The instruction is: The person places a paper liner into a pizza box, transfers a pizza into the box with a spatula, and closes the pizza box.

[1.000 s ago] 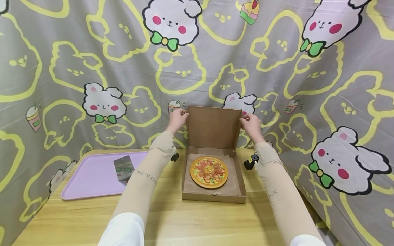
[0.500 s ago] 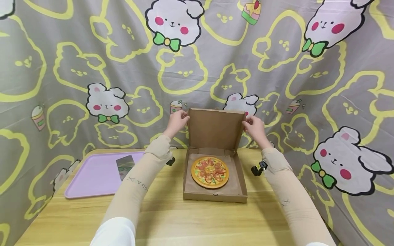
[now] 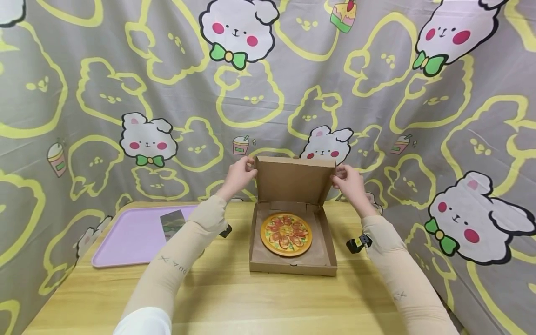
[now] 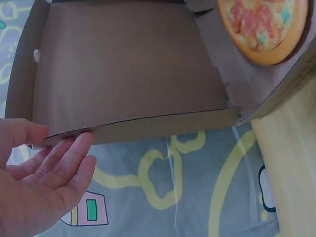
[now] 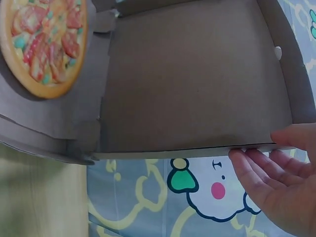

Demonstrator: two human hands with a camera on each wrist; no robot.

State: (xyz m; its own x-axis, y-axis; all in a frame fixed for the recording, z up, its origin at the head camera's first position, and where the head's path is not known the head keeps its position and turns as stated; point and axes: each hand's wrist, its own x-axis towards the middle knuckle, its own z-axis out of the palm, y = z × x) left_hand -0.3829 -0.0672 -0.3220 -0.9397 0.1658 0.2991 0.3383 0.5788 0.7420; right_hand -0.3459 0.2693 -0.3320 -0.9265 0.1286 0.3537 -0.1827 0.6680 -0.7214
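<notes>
An open cardboard pizza box (image 3: 293, 269) stands on the table, its lid (image 3: 293, 184) raised and tipped slightly forward. Inside the base lies a round toy pizza (image 3: 286, 235) with an orange crust. My left hand (image 3: 239, 176) pinches the lid's left side flap near its upper corner, thumb inside and fingers outside, as the left wrist view shows. On the opposite side my right hand (image 3: 349, 182) holds the right side flap near the corner, with the thumb over the edge (image 5: 289, 136) in the right wrist view.
A lilac tray (image 3: 125, 237) lies at the left of the wooden table (image 3: 251, 302), partly behind my left arm. On it is a dark, shiny flat piece (image 3: 171, 222). A patterned curtain (image 3: 184, 93) hangs close behind the box.
The lid has tilted forward, its top edge coming lower. Both hands have moved down with it, and the forearms have spread outward. The pizza and the box base stay in place.
</notes>
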